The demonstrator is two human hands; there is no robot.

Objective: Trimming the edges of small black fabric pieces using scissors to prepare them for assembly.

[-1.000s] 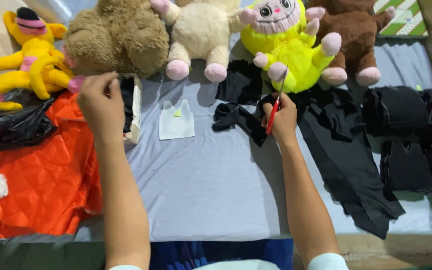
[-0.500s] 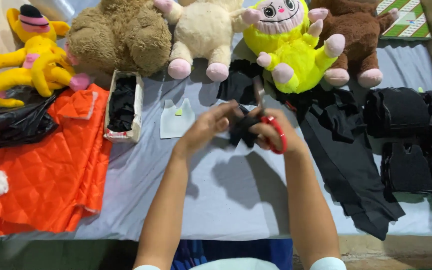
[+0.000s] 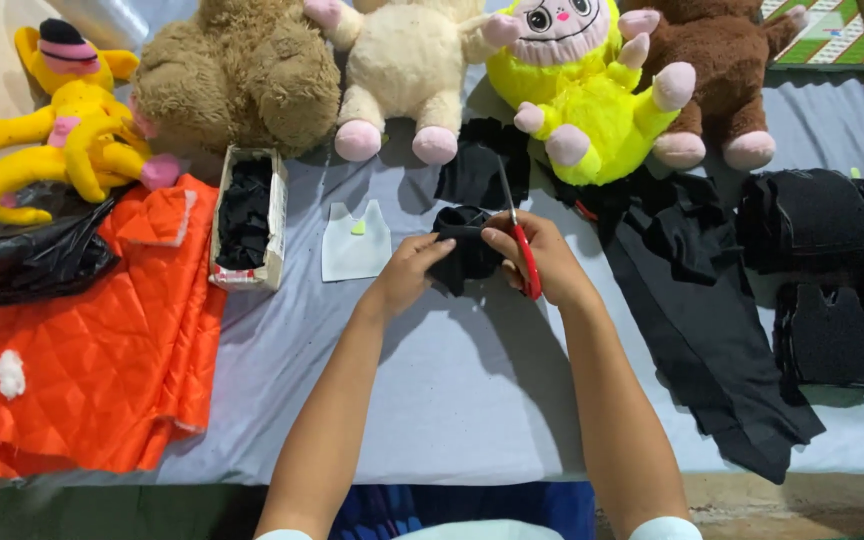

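Black fabric piece lies at mid-bench on the grey cloth-covered bench, pinched between both hands. Left hand grips its left edge, fingers closed on the cloth. Right hand holds red-handled scissors (blades pointing away from the person, toward the toys), fingers closed around the handles, with the thumb touching the fabric. Just left lies a white paper pattern; beside that, a small cardboard box of black pieces. Orange quilted fabric covers the left side. Plush toys line the far edge, among them a yellow-green plush. Black cloth spreads at right.
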